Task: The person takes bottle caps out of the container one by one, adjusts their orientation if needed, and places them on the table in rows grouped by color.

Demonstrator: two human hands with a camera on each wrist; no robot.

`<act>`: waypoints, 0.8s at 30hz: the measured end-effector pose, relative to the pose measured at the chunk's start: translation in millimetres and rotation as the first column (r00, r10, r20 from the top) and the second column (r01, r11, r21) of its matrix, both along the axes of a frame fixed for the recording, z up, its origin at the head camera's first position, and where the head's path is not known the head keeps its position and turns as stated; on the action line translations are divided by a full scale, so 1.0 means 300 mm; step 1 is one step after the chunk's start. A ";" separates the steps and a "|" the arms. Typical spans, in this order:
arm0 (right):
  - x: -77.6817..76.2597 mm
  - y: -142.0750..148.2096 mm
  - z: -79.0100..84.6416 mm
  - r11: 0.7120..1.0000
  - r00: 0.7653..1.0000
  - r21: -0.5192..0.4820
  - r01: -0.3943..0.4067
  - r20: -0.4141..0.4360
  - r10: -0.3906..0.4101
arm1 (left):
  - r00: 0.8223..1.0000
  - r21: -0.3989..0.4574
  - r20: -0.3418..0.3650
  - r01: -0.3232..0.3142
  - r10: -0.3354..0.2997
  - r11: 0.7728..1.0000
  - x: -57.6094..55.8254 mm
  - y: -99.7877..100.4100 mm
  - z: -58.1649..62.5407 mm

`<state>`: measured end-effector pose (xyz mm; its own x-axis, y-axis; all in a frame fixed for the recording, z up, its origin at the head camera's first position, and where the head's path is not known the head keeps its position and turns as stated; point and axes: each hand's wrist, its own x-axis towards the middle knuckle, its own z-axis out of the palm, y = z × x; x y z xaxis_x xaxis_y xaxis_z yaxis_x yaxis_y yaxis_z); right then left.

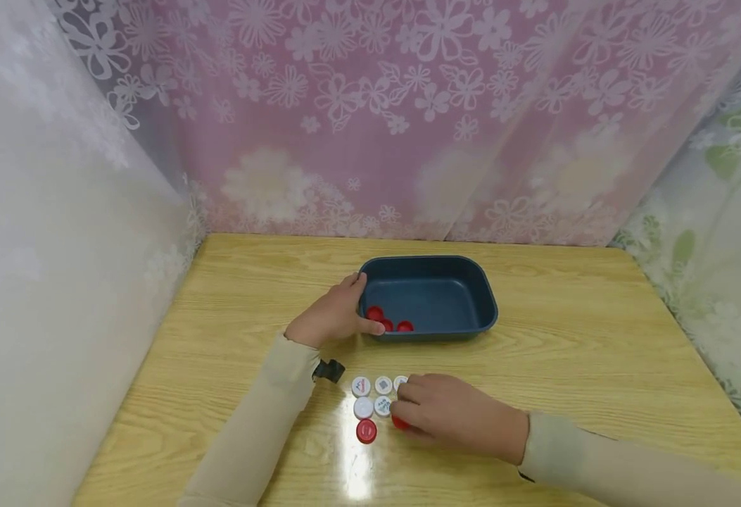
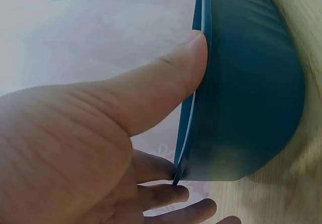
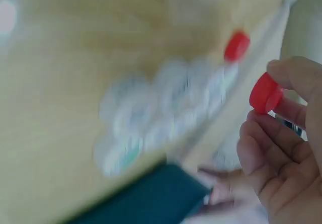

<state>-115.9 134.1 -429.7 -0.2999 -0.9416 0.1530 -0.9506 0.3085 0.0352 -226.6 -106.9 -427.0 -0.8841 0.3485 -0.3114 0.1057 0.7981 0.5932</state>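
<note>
My left hand (image 1: pixel 328 317) holds the left end of a dark blue plastic bin (image 1: pixel 433 336), with the thumb over its rim and the fingers along the side. The left wrist view shows the thumb (image 2: pixel 186 63) pressed on the rim. My right hand (image 1: pixel 452 415) pinches a red bottle cap (image 3: pixel 262 94) between thumb and fingers. In the head view it is beside several white bottle caps (image 1: pixel 361 386), partly covering some. Another red cap (image 1: pixel 366 431) lies in front of the white ones. A few red caps (image 1: pixel 404 326) are in the bin's near left corner.
The wooden table (image 1: pixel 573 366) extends around the bin on both sides. Pink flowered fabric (image 1: pixel 376 176) hangs behind the table, with pale fabric (image 1: pixel 60 282) to the left and leaf-patterned fabric to the right. Blur softens the white caps in the right wrist view.
</note>
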 end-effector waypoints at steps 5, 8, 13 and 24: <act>0.060 -0.034 -0.068 0.990 0.990 0.106 -0.095 -0.099 0.105 | 1.000 0.017 -0.006 -0.001 0.001 1.000 0.000 -0.002 -0.003; 0.075 -0.043 -0.089 0.983 0.981 0.142 -0.116 -0.140 0.136 | 1.000 0.027 -0.015 0.012 -0.012 1.000 -0.001 -0.011 -0.011; 0.078 -0.048 -0.098 0.982 0.977 0.147 -0.121 -0.160 0.144 | 0.999 0.051 -0.019 0.040 -0.040 0.998 -0.020 -0.040 -0.020; 0.072 -0.065 -0.104 0.991 0.990 0.118 -0.068 -0.112 0.081 | 0.996 0.117 0.077 0.038 -0.047 0.992 -0.037 -0.092 -0.006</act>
